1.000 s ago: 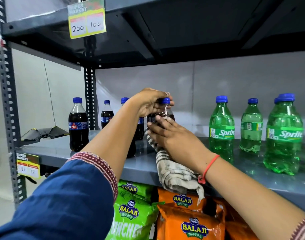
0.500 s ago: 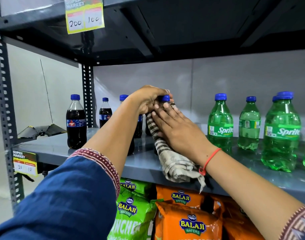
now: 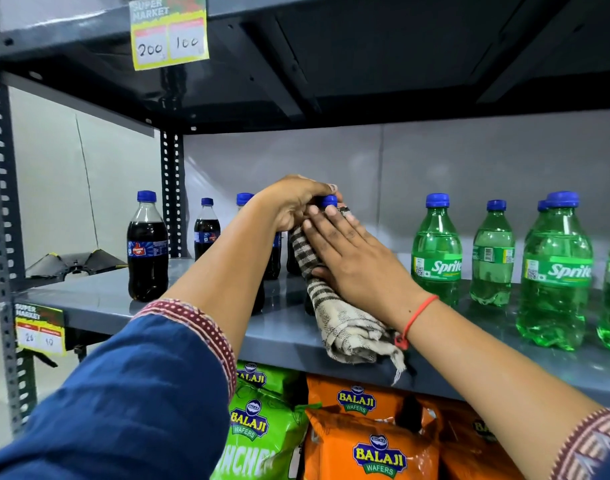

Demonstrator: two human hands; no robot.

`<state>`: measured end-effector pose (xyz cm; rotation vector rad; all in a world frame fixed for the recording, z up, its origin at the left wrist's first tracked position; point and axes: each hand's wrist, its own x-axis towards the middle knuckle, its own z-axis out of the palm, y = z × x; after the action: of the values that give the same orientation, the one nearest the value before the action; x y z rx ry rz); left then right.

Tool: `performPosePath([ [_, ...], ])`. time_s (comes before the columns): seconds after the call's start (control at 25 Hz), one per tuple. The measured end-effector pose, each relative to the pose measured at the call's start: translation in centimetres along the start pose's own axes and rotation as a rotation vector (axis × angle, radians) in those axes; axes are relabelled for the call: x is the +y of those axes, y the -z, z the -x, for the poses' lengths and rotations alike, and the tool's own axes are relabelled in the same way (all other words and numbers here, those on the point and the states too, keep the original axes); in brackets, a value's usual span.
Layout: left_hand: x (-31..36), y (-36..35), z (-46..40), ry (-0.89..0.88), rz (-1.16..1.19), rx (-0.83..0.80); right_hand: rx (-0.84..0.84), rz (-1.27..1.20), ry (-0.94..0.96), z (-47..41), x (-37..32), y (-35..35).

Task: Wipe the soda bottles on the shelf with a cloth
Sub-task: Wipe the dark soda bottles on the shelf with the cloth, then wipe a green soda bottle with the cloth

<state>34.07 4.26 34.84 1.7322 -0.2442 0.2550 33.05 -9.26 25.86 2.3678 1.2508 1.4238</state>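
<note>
1. The grey metal shelf (image 3: 123,299) carries two groups of soda bottles: dark cola on the left and green Sprite on the right.
2. The left hand (image 3: 293,202) curls down over the top of one cola bottle, its fingers closed round the neck just beside the blue cap (image 3: 328,201).
3. The body of this held cola bottle (image 3: 293,258) is mostly hidden behind the hands and cloth; only a dark sliver shows.
4. The right hand (image 3: 348,251) lies with fingers spread and nearly flat, pressing the striped cloth (image 3: 334,317) against the side of that bottle.
5. The cloth hangs down from under the palm, and its bunched lower end rests on the front edge of the shelf.
6. The front cola bottle (image 3: 147,247) stands upright well to the left, about three-quarters full of dark liquid, with its blue cap on.
7. A rear cola bottle (image 3: 206,230) stands farther back near the perforated upright, also capped and holding dark liquid.
8. The nearest Sprite bottle (image 3: 436,251) stands upright just right of the hands, capped in blue and filled with clear liquid to its shoulder.
9. A large Sprite bottle (image 3: 556,271) stands closer to the front edge at the right, likewise capped and full.
10. Below the shelf sit green and orange wafer bags (image 3: 369,441), all closed.
</note>
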Motion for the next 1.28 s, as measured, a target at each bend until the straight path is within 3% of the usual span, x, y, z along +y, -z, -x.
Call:
performPosePath([
  [0.16, 0.0, 0.1, 0.1, -0.003, 0.021, -0.041, -0.047, 0.037, 0.108, 0.6, -0.2, -0.2],
  [0.36, 0.0, 0.1, 0.0, -0.004, 0.029, -0.044, -0.074, -0.004, 0.076, 0.4, 0.2, 0.1],
  [0.76, 0.1, 0.4, 0.0, -0.007, -0.016, -0.038, -0.29, 0.003, 0.352, 1.8, -0.2, 0.9],
  [0.92, 0.3, 0.2, 0.4, -0.006, 0.001, -0.021, -0.37, -0.052, 0.294, 3.1, -0.4, 2.3],
  [1.04, 0.5, -0.2, 1.0, -0.027, -0.058, 0.021, -0.272, -0.112, 0.256, 5.0, -0.4, 4.1],
  [1.12, 0.8, -0.8, 1.4, -0.158, -0.176, 0.166, -0.078, -0.042, 0.252, 7.0, -0.2, 4.9],
  [1.24, 2.5, -3.0, 2.2, -0.625, -0.463, 0.53, 0.064, 0.013, 0.186, 9.8, 0.5, 5.8],
  [1.28, 3.1, -4.4, 2.4, -0.75, -0.536, 0.525, 0.087, 0.023, 0.177, 10.4, 1.1, 6.0],
])
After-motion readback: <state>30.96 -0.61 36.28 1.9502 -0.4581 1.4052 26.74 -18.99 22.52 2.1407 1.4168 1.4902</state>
